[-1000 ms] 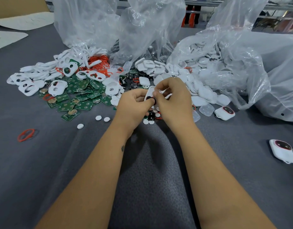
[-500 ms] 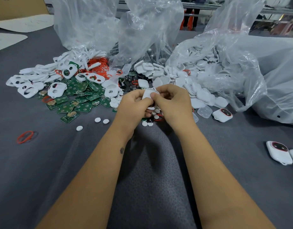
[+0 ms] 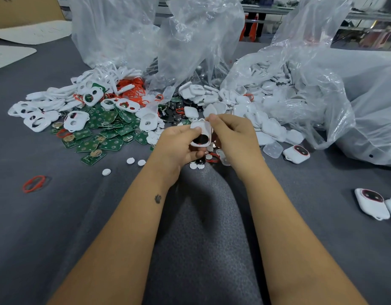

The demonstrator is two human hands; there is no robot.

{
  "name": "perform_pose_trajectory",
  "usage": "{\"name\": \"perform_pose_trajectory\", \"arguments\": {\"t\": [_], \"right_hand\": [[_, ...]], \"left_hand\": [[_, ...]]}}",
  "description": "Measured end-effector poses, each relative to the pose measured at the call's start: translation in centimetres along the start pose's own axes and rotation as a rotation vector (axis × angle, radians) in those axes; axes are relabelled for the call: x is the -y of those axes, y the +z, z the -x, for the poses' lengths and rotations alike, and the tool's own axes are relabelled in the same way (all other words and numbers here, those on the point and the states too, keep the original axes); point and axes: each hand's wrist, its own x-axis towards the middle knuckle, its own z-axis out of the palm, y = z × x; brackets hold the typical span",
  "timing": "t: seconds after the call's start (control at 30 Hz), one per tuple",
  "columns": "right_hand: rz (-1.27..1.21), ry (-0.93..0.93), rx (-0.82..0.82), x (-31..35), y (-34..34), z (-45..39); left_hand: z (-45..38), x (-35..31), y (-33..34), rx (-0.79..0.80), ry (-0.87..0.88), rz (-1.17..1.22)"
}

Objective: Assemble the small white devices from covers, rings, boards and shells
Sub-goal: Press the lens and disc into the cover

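Two hands meet over the middle of a grey, pebbly-textured cloth tabletop (image 3: pixel 58 227), both on one small white device (image 3: pixel 201 134). It is smooth plastic, a rounded rectangle, with a dark round window edged in red on the face turned to the camera. Left hand (image 3: pixel 179 146): thumb pressed on the device's upper left edge, fingers curled under and behind it. Right hand (image 3: pixel 234 137): thumb and forefinger pinched on the top right corner, other fingers folded; their tips hidden behind the hand.

Far left of the hands, a heap of flat green boards (image 3: pixel 106 130), rectangular, some with round metal discs. Over them, white covers (image 3: pixel 37 121) with two cut-out holes, and a tangle of thin red rings (image 3: pixel 132 90). One red ring (image 3: pixel 33 183) lies alone, near left. Small white discs (image 3: pixel 130 160) scattered near the left wrist. Behind and right, white shells (image 3: pixel 271 128), spilling from crumpled clear plastic bags (image 3: pixel 201 40); contents deeper in the bags blur behind the film. Finished devices (image 3: pixel 297 154) lie right; another pair at the right edge (image 3: pixel 371 203) is partly cut off.
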Motion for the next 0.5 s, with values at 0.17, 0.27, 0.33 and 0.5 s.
{"name": "perform_pose_trajectory", "arguments": {"t": [0.17, 0.27, 0.33, 0.5], "right_hand": [[0.043, 0.035, -0.059, 0.1, -0.6, -0.1], [0.06, 0.023, -0.018, 0.1, -0.2, 0.0], [0.037, 0.026, 0.007, 0.1, 0.2, 0.1], [0.036, 0.026, -0.049, -0.1, 0.4, -0.2]], "left_hand": [[-0.2, 0.1, 0.0, -0.093, 0.044, -0.015], [-0.1, 0.2, 0.0, -0.101, 0.085, -0.001], [-0.1, 0.3, -0.1, -0.062, 0.093, 0.022], [0.1, 0.2, -0.3, 0.007, 0.068, 0.085]]}}
